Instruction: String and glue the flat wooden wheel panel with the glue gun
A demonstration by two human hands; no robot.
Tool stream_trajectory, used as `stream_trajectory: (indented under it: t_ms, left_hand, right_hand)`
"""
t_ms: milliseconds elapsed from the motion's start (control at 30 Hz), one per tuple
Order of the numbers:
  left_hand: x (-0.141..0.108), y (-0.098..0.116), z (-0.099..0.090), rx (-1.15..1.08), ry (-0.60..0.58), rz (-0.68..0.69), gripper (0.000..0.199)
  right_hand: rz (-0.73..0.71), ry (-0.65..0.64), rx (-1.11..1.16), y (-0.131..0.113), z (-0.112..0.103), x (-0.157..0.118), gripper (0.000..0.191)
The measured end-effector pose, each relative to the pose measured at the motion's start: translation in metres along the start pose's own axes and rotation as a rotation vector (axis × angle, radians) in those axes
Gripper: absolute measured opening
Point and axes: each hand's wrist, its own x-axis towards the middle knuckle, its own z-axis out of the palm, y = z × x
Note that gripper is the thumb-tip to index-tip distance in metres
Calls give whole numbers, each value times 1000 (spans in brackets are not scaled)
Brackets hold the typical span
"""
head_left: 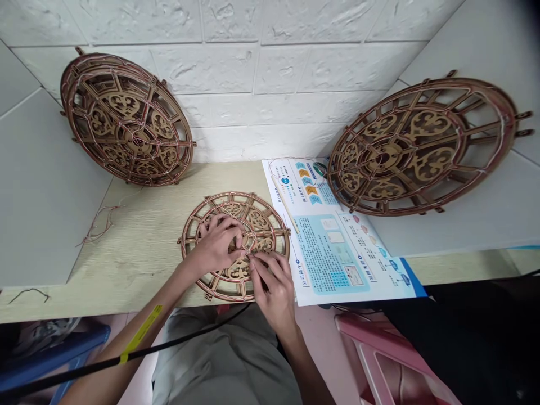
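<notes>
A round brown openwork frame (282, 256), patterned with scrolls and spokes, lies flat on the wooden table before me. Thin reddish wire runs along its rings and spokes. Over its left half rests my left hand (219, 239), thumb and fingertips pinched together near the hub. From the lower right, my right hand (274, 287) reaches to the same spot, its thumb and index finger also closed in a pinch. The fingertips of both hands nearly meet just below the hub. Whatever they grip there is too small to make out.
Similar round frames lean upright, a stack (135, 126) at back left and more (405, 149) at right. A printed sheet (295, 281) lies beside the work. Loose wire (101, 222) is at left. Grey partitions (42, 185) flank the table (139, 247); a black cable (181, 340) crosses in front.
</notes>
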Motion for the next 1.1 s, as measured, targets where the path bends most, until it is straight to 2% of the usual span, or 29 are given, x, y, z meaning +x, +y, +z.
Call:
stream_trajectory:
  t_ms: [167,400,533,700,1100]
  left_hand:
    - [-1,6,-3,47,-24,-1,11]
    - [0,-11,2,-154,52,7,10]
    - [3,-7,7,-172,135,-82,9]
    - [4,4,9,-137,153,-145,14]
    - [2,-2,11,-125,148,-107,7]
  right_hand:
    - [-16,18,-6,1,2,-1,28]
    - [-54,39,-33,0,3,-1,25]
    - [-57,48,-45,0,4,-1,23]
    - [-51,65,-59,0,5,-1,22]
    - [-45,44,-45,-1,3,1,21]
